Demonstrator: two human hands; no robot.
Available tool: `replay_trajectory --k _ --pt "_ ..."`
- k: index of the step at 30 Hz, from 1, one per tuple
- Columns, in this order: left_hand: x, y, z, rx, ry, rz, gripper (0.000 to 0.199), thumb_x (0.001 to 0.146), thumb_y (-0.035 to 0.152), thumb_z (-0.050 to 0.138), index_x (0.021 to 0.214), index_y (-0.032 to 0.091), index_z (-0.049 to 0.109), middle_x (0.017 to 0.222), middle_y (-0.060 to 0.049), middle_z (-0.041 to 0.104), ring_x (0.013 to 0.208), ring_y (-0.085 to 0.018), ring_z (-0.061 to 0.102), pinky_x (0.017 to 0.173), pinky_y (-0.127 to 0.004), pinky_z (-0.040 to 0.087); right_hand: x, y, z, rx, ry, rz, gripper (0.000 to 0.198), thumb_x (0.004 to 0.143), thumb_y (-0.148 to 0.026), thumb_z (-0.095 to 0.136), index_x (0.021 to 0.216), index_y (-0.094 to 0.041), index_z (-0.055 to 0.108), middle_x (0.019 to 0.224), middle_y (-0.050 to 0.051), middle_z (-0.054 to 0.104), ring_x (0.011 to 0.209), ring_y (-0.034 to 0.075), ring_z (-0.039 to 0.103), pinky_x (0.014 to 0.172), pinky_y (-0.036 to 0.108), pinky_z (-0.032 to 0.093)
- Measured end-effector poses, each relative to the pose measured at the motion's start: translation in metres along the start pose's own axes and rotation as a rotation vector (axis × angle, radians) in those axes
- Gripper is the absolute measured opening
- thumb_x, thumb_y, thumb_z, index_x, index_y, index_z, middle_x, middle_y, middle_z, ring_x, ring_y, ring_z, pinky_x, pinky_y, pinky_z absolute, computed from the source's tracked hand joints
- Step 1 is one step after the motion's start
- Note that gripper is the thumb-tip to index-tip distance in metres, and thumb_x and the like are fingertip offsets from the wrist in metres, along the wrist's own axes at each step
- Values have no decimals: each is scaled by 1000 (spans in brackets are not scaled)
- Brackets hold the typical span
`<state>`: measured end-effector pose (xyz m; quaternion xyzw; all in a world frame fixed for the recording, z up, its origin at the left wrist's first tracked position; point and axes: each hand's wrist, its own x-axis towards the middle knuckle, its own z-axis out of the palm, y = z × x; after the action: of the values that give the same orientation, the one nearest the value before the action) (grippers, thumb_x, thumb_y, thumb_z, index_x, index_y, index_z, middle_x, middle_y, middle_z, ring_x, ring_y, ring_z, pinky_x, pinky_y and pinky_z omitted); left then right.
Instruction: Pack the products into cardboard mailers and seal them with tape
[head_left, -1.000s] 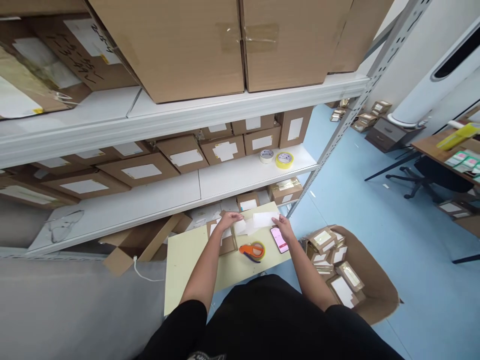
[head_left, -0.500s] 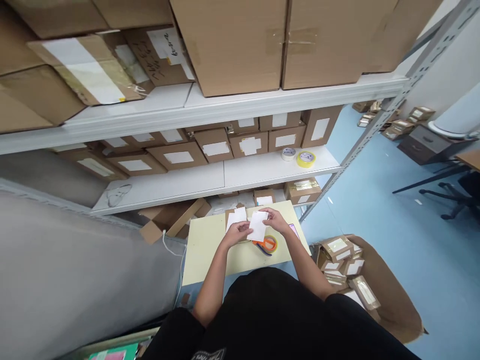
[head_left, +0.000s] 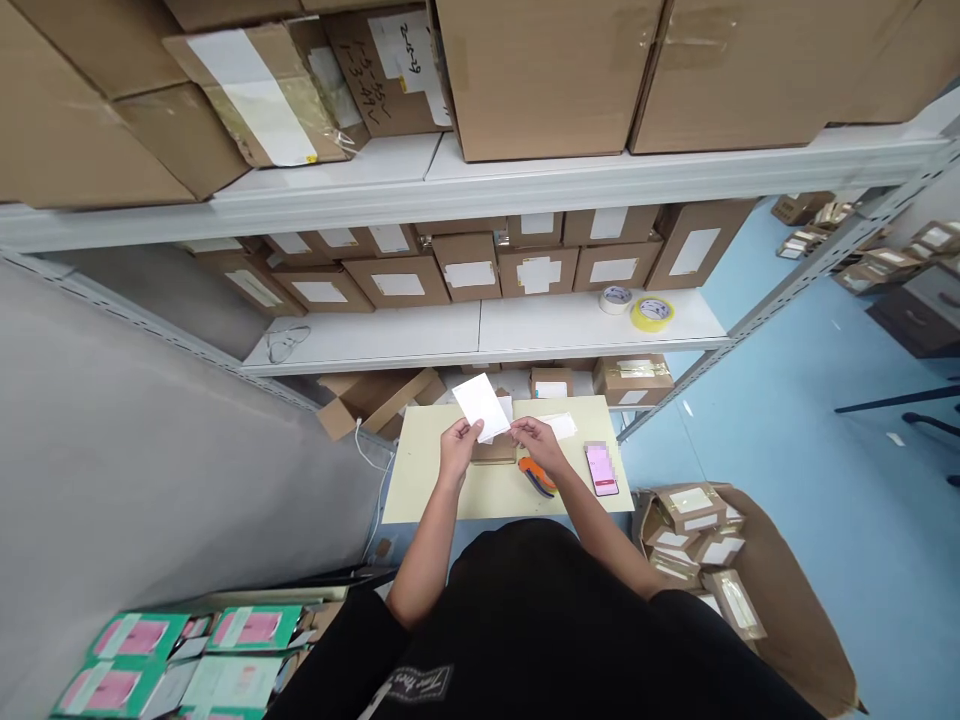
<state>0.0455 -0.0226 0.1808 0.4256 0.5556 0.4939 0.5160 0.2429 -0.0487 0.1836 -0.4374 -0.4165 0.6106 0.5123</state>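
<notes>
A white paper label (head_left: 480, 402) is tilted above the small table, pinched at its lower edge between the thumb and fingers of my left hand (head_left: 457, 452). At the label's lower right corner, the fingertips of my right hand (head_left: 541, 443) are pressed together on its edge. Beneath the hands lies a small cardboard box (head_left: 493, 453), partly covered. Another white paper (head_left: 561, 425) rests on the tabletop behind my right hand. Just below that hand is an orange-handled tape dispenser (head_left: 534, 473), partly hidden by the wrist.
The pale yellow table (head_left: 420, 480) also bears a phone (head_left: 601, 470) at its right. Metal shelving (head_left: 375, 335) with labelled cartons and two tape rolls (head_left: 634, 308) stands ahead. A large open carton (head_left: 795, 590) of small parcels sits at right; green-and-pink packages (head_left: 247, 628) lie lower left.
The label has swung up and left, now tilted in my left hand. My right hand has shifted to its lower corner. The view has turned left, and the phone shows fully.
</notes>
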Motion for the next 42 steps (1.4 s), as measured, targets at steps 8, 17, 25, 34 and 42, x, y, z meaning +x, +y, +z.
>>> replay_trajectory --k 8,17,25,34,42 --pt "-2 15 9 -3 -51 -1 55 73 61 84 100 14 78 100 -12 81 92 -26 73 84 -37 57 -4 -10 1 -1 38 -34 22 82 -44 76 86 -22 72 82 3 76 69 16 63 71 32 54" --pt "-2 16 13 289 3 63 68 77 52 83 134 18 68 117 -13 75 102 -27 71 88 -37 55 -4 -12 -3 8 23 -61 30 84 -52 76 86 -23 71 84 4 76 72 18 65 72 32 52" --pt "-24 33 36 304 -287 204 40 84 54 76 106 21 83 108 -10 79 99 -27 72 87 -37 58 -1 -17 3 -16 -16 -121 31 83 -55 77 85 -24 71 80 1 72 77 19 65 77 33 53" --pt "-10 23 23 -53 -248 -32 71 88 76 57 108 12 80 107 -16 78 106 -32 71 85 -37 58 -1 -19 -1 -2 -72 -103 26 92 -51 68 90 -25 63 85 1 71 84 20 68 81 34 51" --pt "-2 17 13 158 -265 97 46 83 65 72 85 20 81 83 -5 74 90 -24 68 80 -32 54 11 -11 21 -45 14 -104 27 89 -51 72 84 -26 62 82 0 65 80 20 64 75 32 52"
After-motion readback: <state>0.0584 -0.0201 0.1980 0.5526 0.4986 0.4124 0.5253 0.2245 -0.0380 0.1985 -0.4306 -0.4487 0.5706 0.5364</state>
